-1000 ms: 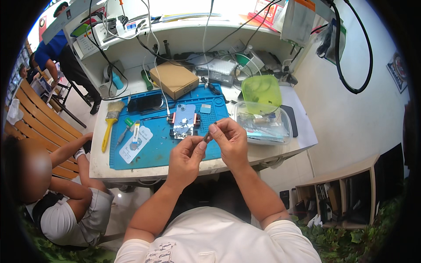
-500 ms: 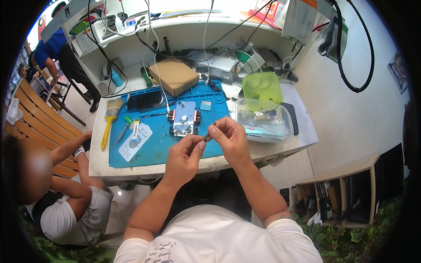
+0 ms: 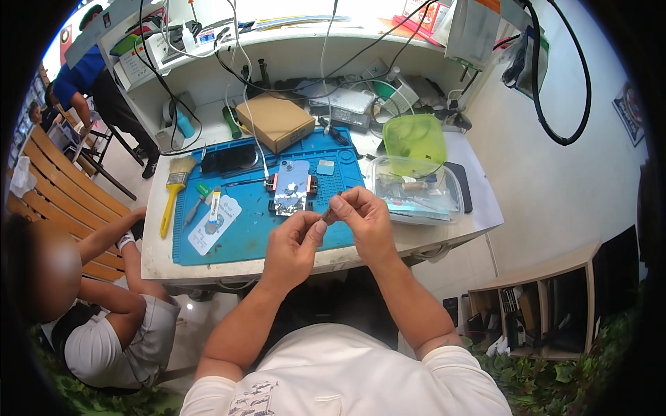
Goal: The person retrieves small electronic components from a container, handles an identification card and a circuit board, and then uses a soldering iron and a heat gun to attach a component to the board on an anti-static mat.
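Observation:
A small, thin brownish piece (image 3: 328,215) is pinched between the fingertips of my left hand (image 3: 291,248) and my right hand (image 3: 368,223); its kind is too small to make out. Both hands hover over the front of the blue work mat (image 3: 260,239). Just beyond them a blue smartphone (image 3: 292,182) lies back side up, its lower back cracked and patchy. A black and red clamp holder (image 3: 311,184) grips the phone's sides. Near its upper right lies a small light-blue square (image 3: 325,167).
On the left lie a yellow-handled brush (image 3: 175,187), a white card (image 3: 211,232) and a dark phone screen (image 3: 229,159). A cardboard box (image 3: 275,121) stands behind. To the right sit a clear plastic tub (image 3: 423,201) and a green lid (image 3: 415,143). Another person (image 3: 114,326) sits at left.
Hardly anything differs. My fingers have shifted slightly around the small brownish piece, which both hands still pinch.

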The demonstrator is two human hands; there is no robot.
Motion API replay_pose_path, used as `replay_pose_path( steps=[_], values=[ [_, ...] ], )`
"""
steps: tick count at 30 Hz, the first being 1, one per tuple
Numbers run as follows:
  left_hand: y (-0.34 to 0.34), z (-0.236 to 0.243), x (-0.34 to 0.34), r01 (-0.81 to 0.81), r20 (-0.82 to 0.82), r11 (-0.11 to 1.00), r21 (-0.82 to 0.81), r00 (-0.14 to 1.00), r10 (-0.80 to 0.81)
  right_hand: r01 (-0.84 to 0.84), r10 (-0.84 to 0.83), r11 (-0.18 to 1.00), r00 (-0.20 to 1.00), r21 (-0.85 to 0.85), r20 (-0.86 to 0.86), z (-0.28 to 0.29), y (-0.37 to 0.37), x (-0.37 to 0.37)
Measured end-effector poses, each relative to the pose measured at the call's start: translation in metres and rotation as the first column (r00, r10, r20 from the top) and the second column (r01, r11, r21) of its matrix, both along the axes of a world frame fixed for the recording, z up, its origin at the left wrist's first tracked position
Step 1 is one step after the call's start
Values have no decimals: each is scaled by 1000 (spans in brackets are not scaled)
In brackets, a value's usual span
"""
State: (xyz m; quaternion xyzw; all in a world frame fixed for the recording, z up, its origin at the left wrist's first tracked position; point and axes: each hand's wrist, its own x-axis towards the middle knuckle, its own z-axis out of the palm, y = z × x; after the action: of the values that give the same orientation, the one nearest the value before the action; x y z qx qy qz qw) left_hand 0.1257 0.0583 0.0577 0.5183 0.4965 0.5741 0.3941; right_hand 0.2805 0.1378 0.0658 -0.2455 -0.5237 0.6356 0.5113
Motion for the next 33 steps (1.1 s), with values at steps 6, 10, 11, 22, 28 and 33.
replay_pose_path(
  steps=[6, 10, 11, 22, 28, 33],
  values=[
    [3, 14, -2, 8, -34, 1000, -6, 999, -8, -53, 51, 995, 998, -79, -25, 21, 9, 10],
    [1, 15, 0, 36, -33, 999, -6, 999, -37, -96, 95, 995, 992, 2, 82, 26, 17, 21],
    [1, 15, 0, 47, -36, 999, -12, 998, -47, -100, 97, 995, 988, 19, 122, 27, 17, 22],
    [-2, 9, 3, -15, -74, 1000, 11, 997, 15, 62, -77, 994, 981, 84, 180, 11, 2, 8],
    [0, 3, 0, 11, -96, 1000, -18, 995, -12, 64, -74, 996, 984, 70, 160, 5, 1, 7],
    [5, 0, -2, 3, -67, 1000, -1, 998, -3, 63, -65, 998, 989, 21, 130, 5, 2, 5]
  ],
)
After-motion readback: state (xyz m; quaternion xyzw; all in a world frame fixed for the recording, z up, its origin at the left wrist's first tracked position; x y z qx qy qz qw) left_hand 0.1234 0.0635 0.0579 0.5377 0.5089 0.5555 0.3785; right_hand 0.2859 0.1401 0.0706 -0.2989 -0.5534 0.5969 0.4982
